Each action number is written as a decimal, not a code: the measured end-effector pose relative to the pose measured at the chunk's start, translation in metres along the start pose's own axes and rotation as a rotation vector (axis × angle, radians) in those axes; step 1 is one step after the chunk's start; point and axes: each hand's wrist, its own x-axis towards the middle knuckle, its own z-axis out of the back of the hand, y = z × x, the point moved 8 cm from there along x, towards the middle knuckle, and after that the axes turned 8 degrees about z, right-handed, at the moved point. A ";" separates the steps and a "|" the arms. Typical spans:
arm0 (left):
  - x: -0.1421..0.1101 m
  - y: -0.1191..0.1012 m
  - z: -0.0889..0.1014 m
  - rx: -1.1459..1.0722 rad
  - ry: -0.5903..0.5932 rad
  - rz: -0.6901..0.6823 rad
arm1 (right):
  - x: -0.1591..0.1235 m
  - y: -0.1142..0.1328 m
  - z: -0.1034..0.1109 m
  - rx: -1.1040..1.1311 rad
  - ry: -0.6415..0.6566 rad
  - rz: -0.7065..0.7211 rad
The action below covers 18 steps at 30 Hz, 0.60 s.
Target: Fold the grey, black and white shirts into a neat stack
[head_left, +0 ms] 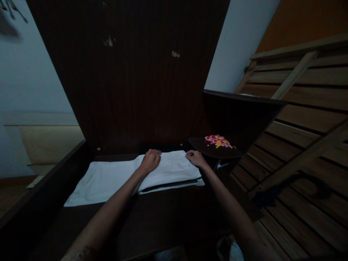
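Observation:
A white cloth lies lengthwise on a dark wooden surface. Its right part is folded into layers with a dark gap or dark layer showing along the near edge, while the left part lies flat in a single spread. My left hand rests on top where the folded part meets the flat part, its fingers slightly bent and lying on the fabric. At the far right corner, my right hand pinches the edge of the cloth between thumb and fingers. The exact kind of cloth item cannot be made out in the dim light.
A tall dark panel rises behind the cloth. To the right, a small dark shelf bears a heap of pink, red and yellow pieces. A slatted wooden frame leans at far right. A low dark side board borders the left.

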 end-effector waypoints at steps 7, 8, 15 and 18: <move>0.045 -0.020 -0.055 0.035 0.156 -0.008 | 0.032 -0.007 -0.017 0.030 -0.002 -0.106; 0.049 -0.022 -0.057 0.029 0.158 -0.016 | 0.035 -0.008 -0.018 0.035 -0.005 -0.108; 0.060 -0.032 -0.059 -0.040 0.161 -0.075 | 0.042 -0.012 -0.013 0.128 -0.050 -0.026; 0.061 -0.035 -0.055 -0.088 0.133 -0.097 | 0.044 -0.011 -0.011 0.309 -0.057 0.039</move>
